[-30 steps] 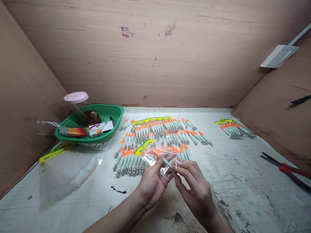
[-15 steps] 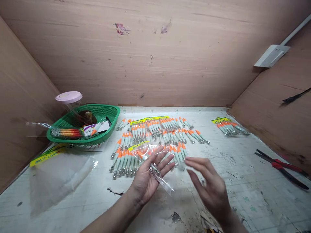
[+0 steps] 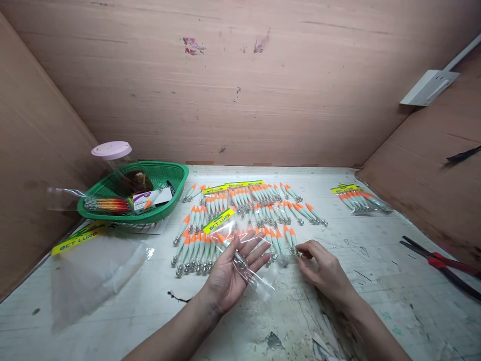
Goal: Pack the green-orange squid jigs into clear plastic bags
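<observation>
My left hand (image 3: 233, 271) lies palm up with its fingers stretched, its thumb holding a clear plastic bag (image 3: 259, 286) against the palm. The bag's yellow header (image 3: 219, 222) points away from me. An orange-and-pale squid jig (image 3: 239, 259) lies in or under the film over my palm; which, I cannot tell. At the right end of the front row, the bent fingers of my right hand (image 3: 323, 268) close at the hook ends of two squid jigs (image 3: 290, 238). Rows of similar jigs (image 3: 190, 253) lie behind and left of my left hand.
A green basket (image 3: 180, 200) at the left holds a pink-lidded container (image 3: 112, 149) and packed lures. Header bags (image 3: 97, 281) lie before it. Filled packs lie at the back middle (image 3: 218, 200) and back right (image 3: 356, 199). Red-handled pliers (image 3: 443, 268) rest at the right.
My right hand has come down onto the jigs at the front row's right end, its fingers closing at their hooks. The bag in my left hand has shifted, its header now turned more to view.
</observation>
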{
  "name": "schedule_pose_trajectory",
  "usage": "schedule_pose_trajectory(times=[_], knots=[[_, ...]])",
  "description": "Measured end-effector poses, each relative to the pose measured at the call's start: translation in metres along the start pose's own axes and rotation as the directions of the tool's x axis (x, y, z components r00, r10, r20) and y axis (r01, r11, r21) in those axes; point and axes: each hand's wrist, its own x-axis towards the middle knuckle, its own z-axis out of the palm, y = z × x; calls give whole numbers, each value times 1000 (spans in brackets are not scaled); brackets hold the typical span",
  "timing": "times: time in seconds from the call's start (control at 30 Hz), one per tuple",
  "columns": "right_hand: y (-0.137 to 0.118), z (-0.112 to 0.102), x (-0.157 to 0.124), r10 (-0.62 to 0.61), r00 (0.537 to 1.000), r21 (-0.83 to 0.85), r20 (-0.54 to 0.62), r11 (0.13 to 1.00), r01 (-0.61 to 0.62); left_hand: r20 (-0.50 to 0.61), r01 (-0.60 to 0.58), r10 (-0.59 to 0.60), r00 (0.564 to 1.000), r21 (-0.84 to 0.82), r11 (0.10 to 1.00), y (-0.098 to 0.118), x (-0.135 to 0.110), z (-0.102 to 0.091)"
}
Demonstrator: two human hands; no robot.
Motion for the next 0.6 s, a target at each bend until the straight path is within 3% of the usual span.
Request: schedule_pose_trajectory(times=[0.27,0.37,0.43,0.53,0.6], knots=[[4,-3,3,-55,997,-51,-51,997,53,10,6,-6,1000,-7,1000,0,2,-2],[-7,-21,0,-40,996,-35,-79,999,38,6,0,0,1000,-11,1000,1,2,-2],[-22,-44,-3,14,998,139,-67,990,-5,5,3,-3,1000,-14,1000,1,2,-2],[-50,-76,-6,-52,991,503,122,864,-16,24,10,-10,1000,-19,1000,1,2,-2],[-69,-85,-3,-179,940,565,291,825,-17,55,15,-13,998,-21,1000,0,1,-2]])
